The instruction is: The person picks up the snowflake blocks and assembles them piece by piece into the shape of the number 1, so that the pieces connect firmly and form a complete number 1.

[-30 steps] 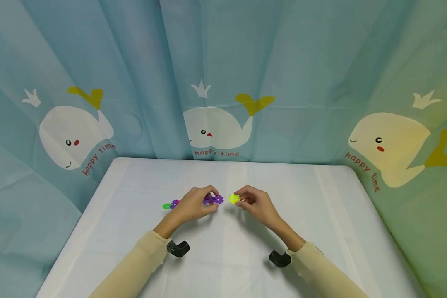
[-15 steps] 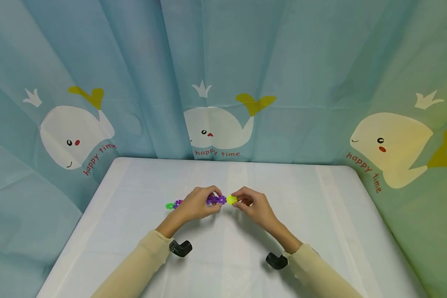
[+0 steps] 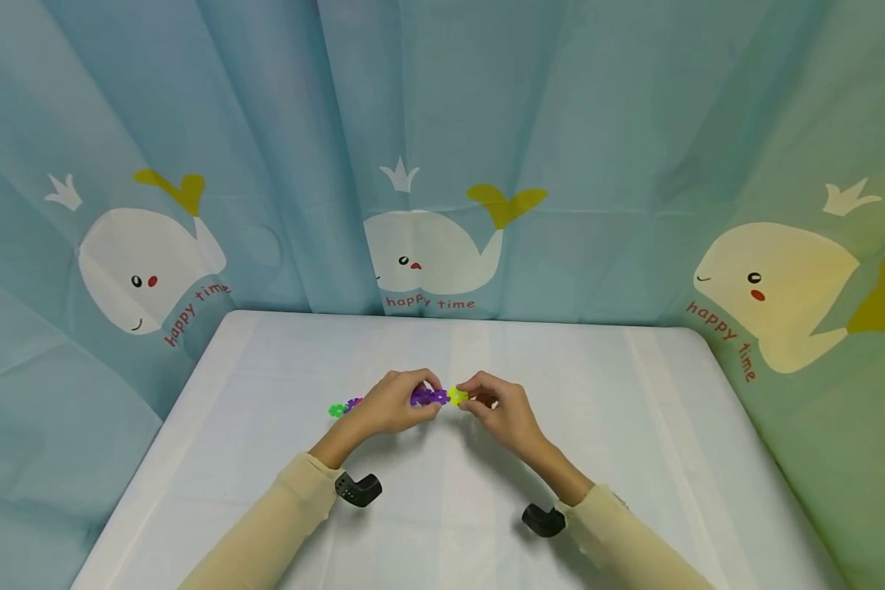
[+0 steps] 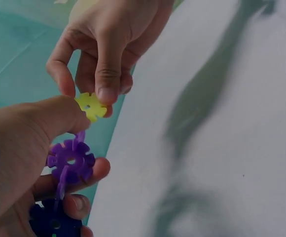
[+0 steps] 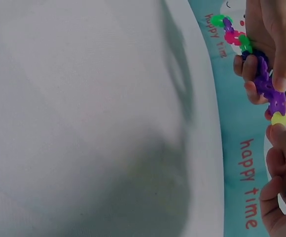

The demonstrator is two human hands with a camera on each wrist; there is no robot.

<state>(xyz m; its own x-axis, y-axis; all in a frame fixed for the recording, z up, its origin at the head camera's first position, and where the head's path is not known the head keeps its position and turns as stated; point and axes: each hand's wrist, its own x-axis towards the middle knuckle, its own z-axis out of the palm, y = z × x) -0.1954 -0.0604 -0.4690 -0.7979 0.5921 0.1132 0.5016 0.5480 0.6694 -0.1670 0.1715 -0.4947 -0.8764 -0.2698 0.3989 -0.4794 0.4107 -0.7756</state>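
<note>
My left hand [image 3: 392,405] grips a chain of interlocked snowflake building discs. Its purple discs [image 4: 71,160] show between my thumb and fingers, with a dark blue disc [image 4: 56,219] farther down in the left wrist view. From the other side of the hand trails the rest of the chain, with a pink disc [image 5: 235,37] and a green end disc [image 3: 337,410]. Between thumb and index finger my right hand [image 3: 515,416] pinches a yellow snowflake disc [image 4: 90,106]. The yellow disc meets the chain's last purple disc edge to edge; how deeply their slots engage cannot be made out.
Both hands are held above a white-covered table [image 3: 597,385]. Behind it hangs a blue-green curtain [image 3: 597,123] printed with whales. A black wrist camera [image 3: 359,490] is on the left wrist, another black camera [image 3: 543,520] on the right.
My right hand has brought the yellow disc leftward, closing the gap to the purple end of the chain. The left hand and chain have shifted slightly right.
</note>
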